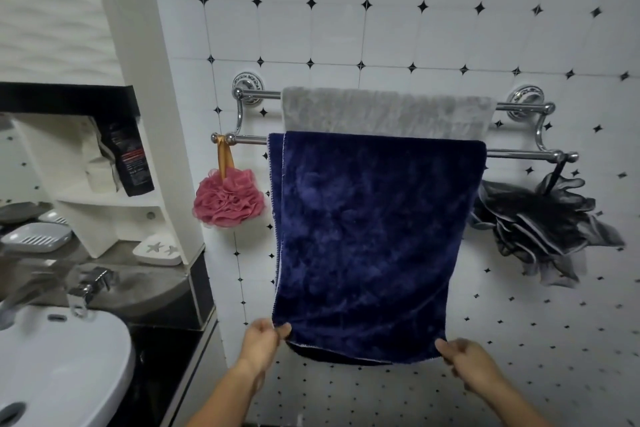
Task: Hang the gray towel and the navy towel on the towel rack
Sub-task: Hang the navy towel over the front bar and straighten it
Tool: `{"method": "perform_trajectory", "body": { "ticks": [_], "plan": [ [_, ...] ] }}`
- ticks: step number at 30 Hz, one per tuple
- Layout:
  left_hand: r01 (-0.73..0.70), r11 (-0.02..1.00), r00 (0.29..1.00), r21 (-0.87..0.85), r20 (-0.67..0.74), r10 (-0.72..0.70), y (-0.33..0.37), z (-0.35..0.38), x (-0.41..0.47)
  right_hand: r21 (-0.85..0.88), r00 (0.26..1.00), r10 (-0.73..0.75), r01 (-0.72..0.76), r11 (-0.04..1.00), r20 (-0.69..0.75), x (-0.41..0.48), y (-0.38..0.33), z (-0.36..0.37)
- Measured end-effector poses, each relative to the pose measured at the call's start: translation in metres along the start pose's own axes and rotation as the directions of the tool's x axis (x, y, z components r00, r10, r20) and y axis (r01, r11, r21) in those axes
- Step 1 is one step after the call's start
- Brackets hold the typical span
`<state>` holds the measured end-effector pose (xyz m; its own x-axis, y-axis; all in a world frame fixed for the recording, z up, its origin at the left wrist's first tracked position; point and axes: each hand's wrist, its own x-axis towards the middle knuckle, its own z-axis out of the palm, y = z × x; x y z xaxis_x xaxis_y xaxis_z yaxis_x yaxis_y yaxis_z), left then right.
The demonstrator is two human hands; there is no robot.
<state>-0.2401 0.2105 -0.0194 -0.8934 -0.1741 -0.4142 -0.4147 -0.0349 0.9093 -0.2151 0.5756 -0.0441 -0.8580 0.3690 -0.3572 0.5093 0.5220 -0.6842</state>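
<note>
The left hand has its grip closed in a pinch on the lower left corner of the navy towel, thumb and forefinger meeting on the hem. The right hand has its grip closed on the lower right corner of the same towel, fingers curled and thumb on the edge, though blur softens it. Between the two grips the bottom hem sags in a shallow curve. Straight above both grips the navy towel hangs folded over the front bar of the towel rack, its rear layer showing as a strip past the left edge. Higher and farther back from the grips, the gray towel lies draped over the rack's rear bar, its lower part hidden behind the navy one. Up and left of the left grip a pink bath puff hangs by a ribbon from the front bar's end; up and right of the right grip a dark bath puff hangs from the other end
</note>
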Motion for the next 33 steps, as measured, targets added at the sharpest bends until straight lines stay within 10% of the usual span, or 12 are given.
{"method": "perform_trajectory", "body": {
  "ticks": [5, 9, 13, 25, 33],
  "plan": [
    [-0.416, 0.909, 0.908, 0.002, -0.044, 0.416, 0.117, 0.001, 0.014, -0.023, 0.847, -0.41, 0.429, 0.903, -0.339, -0.015, -0.115, -0.076],
    [-0.673, 0.735, 0.715, 0.085, -0.18, 0.676, 0.208, 0.014, 0.011, 0.253, 0.727, -0.362, 0.587, 0.769, -0.583, -0.021, -0.205, -0.138],
    [-0.765, 0.631, 0.562, 0.132, -0.341, 0.753, 0.251, 0.026, -0.001, 0.572, 0.844, -0.283, 0.521, 0.633, -0.456, -0.021, -0.241, -0.161],
    [-0.594, 0.799, 0.786, -0.092, -0.28, 0.551, 0.249, 0.024, 0.008, 0.704, 0.887, -0.384, 0.443, 0.555, -0.256, -0.013, -0.202, -0.154],
    [-0.767, 0.613, 0.606, 0.188, -0.101, 0.789, 0.193, 0.004, -0.002, 0.805, 0.872, -0.489, 0.262, 0.532, 0.039, -0.023, -0.161, -0.14]
  ]
}}
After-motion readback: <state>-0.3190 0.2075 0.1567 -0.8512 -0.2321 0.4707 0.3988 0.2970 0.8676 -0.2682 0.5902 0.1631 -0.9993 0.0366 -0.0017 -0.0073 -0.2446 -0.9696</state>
